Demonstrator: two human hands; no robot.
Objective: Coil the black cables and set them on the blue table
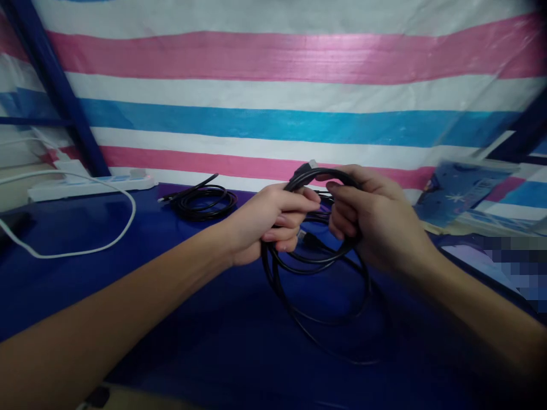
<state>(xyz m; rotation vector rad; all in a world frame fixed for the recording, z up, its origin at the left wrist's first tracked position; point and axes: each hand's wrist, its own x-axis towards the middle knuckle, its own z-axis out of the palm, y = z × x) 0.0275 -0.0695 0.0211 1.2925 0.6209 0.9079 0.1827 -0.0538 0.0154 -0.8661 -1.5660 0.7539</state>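
Both of my hands grip a looped black cable [329, 173] above the blue table. My left hand [277, 216] is closed round its left side, with a black plug [305, 167] with a pale metal end sticking up above the fingers. On the other side, my right hand [371, 213] pinches the cable between thumb and fingers. Loose loops hang below the hands toward the tabletop. Behind the hands, partly hidden, lies more black cable, and another black plug [308, 239] shows between the hands. Farther left, a coiled black cable [203, 202] rests on the table.
A white power strip [94, 185] with a plugged-in adapter stands at the back left of the blue table [171, 319]. A white cord [85, 255] curves across the left side. At right are a blue printed packet [461, 191] and a tablet-like screen [478, 262]. Striped sheeting hangs behind.
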